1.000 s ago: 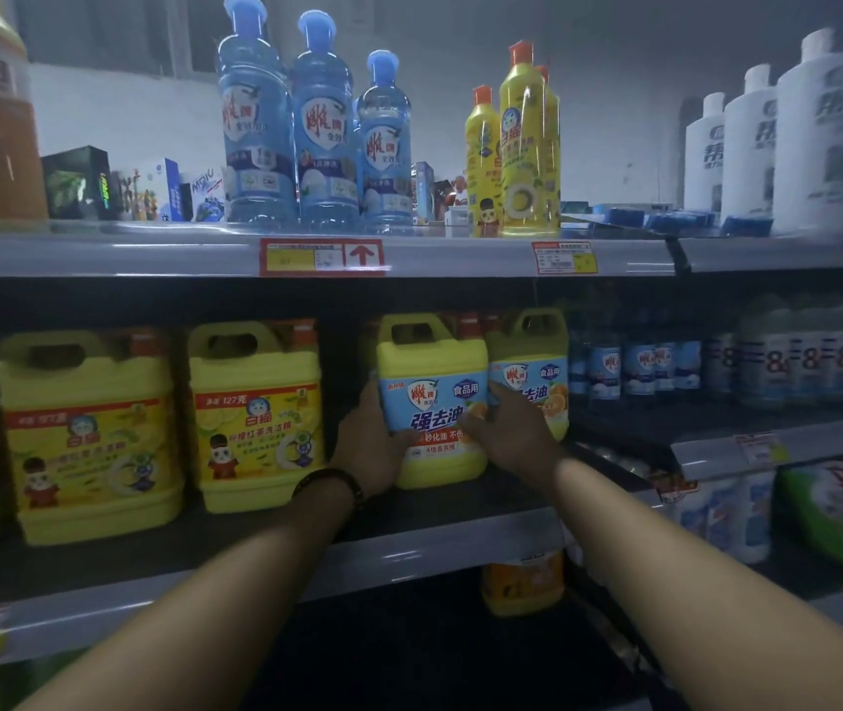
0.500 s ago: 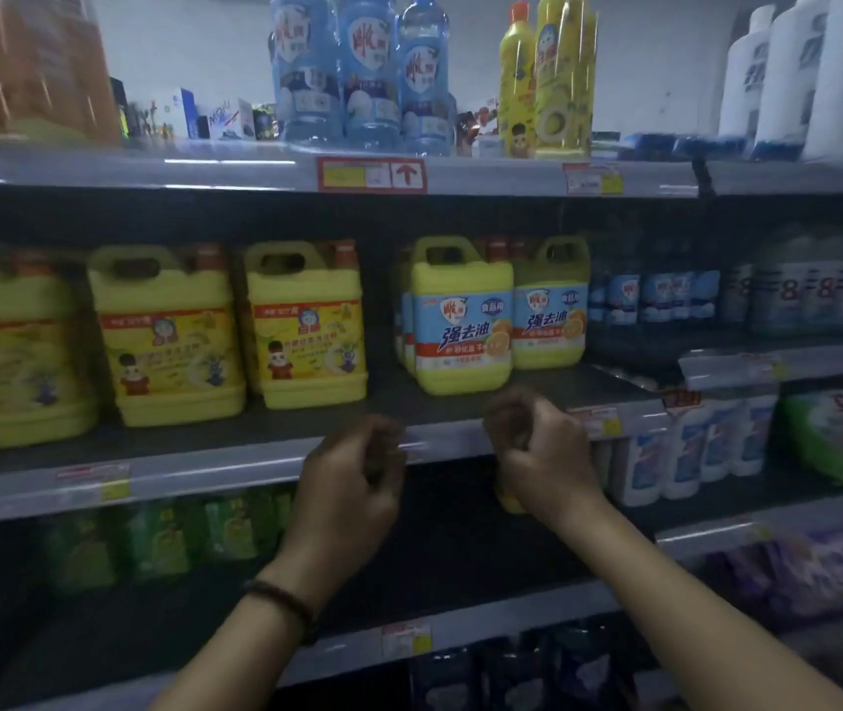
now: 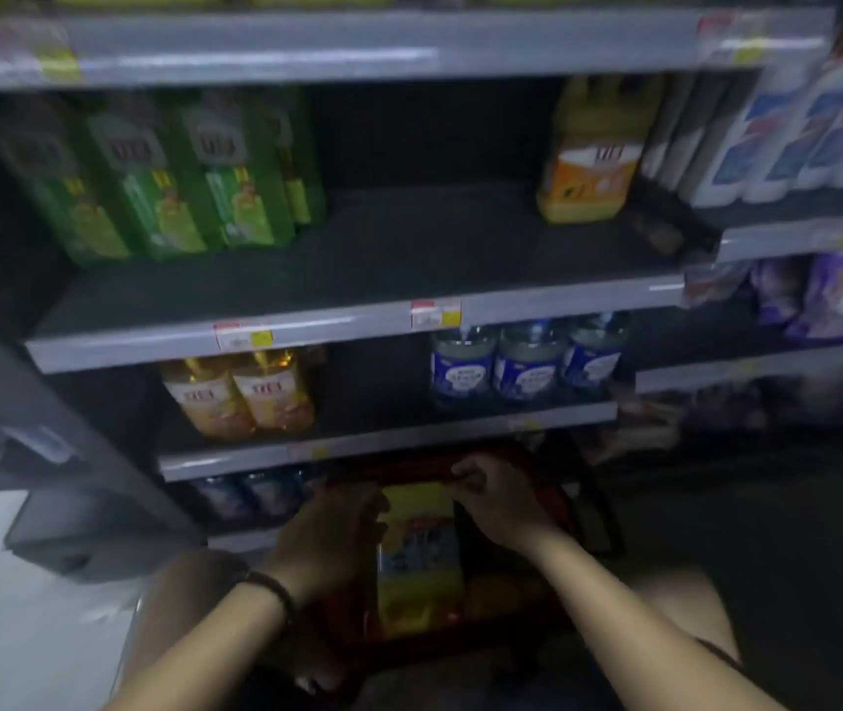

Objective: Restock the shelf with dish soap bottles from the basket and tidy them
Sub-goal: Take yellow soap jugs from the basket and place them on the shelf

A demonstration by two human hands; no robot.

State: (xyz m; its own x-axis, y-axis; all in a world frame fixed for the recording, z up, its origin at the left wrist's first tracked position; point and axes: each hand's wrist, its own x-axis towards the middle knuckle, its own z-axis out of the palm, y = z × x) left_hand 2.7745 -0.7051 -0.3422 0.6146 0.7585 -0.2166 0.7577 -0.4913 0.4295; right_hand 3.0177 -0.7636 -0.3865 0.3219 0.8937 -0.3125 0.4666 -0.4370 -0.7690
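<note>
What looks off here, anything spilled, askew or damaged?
Nothing spilled or damaged that the blur lets me see. One oddity: a lone orange-labelled jug stands at the right end of the middle shelf, a wide bare stretch separating it from the green bottles on the left.

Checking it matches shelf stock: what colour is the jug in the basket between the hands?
The jug is yellow, bluish across its middle; head view, blurred.
</note>
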